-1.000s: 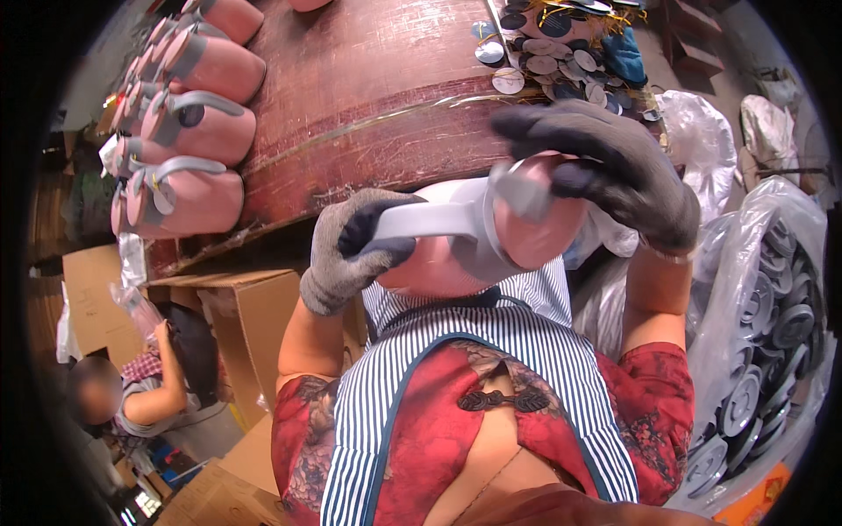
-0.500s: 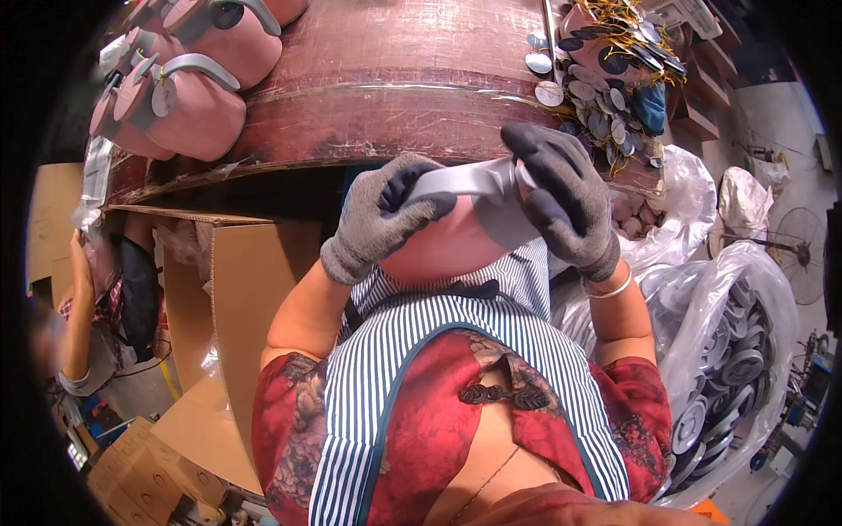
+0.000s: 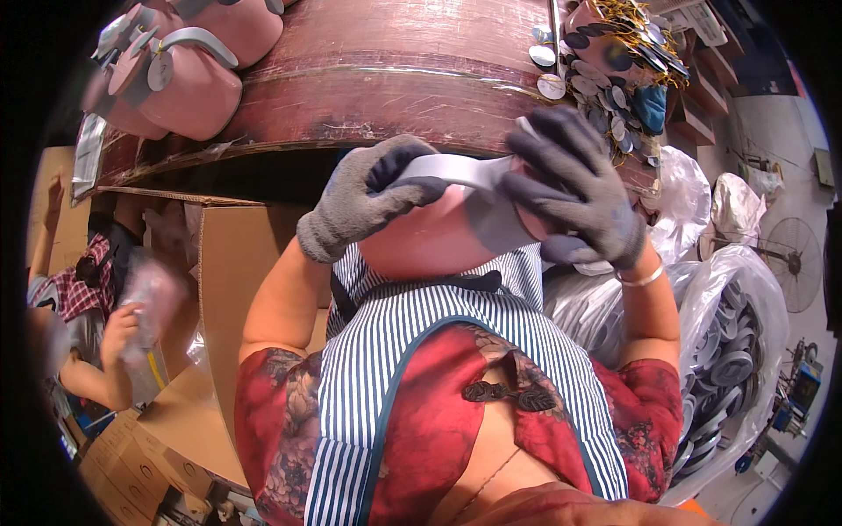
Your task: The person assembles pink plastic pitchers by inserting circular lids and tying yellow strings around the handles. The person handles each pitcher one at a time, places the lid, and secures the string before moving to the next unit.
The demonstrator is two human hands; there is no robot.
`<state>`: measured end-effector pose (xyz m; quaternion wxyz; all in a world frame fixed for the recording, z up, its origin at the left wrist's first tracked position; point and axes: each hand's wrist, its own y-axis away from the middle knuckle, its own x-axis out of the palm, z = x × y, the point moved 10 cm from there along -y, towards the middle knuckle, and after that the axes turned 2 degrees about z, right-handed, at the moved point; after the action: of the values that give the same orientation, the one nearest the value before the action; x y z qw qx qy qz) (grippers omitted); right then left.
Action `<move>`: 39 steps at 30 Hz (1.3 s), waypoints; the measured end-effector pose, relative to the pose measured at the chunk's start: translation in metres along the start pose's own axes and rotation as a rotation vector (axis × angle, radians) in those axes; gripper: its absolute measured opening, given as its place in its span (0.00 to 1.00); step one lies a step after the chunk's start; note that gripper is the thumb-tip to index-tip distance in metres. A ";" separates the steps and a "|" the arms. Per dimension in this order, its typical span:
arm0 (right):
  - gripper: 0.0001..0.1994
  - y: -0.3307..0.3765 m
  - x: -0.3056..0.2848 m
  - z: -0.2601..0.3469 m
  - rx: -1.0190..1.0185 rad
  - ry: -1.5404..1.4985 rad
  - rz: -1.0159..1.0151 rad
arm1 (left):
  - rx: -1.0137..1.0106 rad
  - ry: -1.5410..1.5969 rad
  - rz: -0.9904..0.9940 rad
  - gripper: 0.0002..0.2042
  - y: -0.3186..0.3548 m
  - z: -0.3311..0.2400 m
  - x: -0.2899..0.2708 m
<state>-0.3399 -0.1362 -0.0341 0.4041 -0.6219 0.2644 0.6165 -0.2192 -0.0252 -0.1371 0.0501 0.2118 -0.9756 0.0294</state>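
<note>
A pink jug with a grey neck lies tilted in front of my striped apron, its top end toward the right. My left hand, in a grey work glove, is closed round the pale grey handle. My right hand, gloved likewise, spreads over the top end of the jug with its fingers apart and touching the neck. It hides most of the jug's top, and its fingertips are slightly blurred.
Several pink jugs stand on the worn reddish table at far left. Round tags with yellow strings heap at far right. An open carton is left; a clear bag of grey round parts is right. A person works at left.
My right hand has shifted right, its fingers fanning wider over the jug's top. My left hand and the jug moved slightly left. The person at left moved an arm, with something blurred near it.
</note>
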 end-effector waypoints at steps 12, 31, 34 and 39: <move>0.44 0.011 0.028 -0.025 0.170 -0.302 -0.178 | -0.043 -0.278 -0.089 0.16 0.007 -0.018 -0.010; 0.31 0.028 0.148 -0.114 0.692 -1.132 -0.149 | -0.068 -0.274 -0.343 0.17 -0.006 0.040 0.009; 0.33 0.025 0.140 -0.185 0.751 -0.961 -0.285 | -0.280 0.210 -0.360 0.14 -0.001 0.057 -0.009; 0.37 0.045 0.148 -0.277 1.010 0.314 0.198 | -0.264 0.470 -0.398 0.18 0.006 0.065 -0.009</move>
<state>-0.2088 -0.3644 -0.2107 0.5484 -0.4066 0.6428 0.3474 -0.2189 -0.0214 -0.2034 0.3055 0.3774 -0.8722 -0.0596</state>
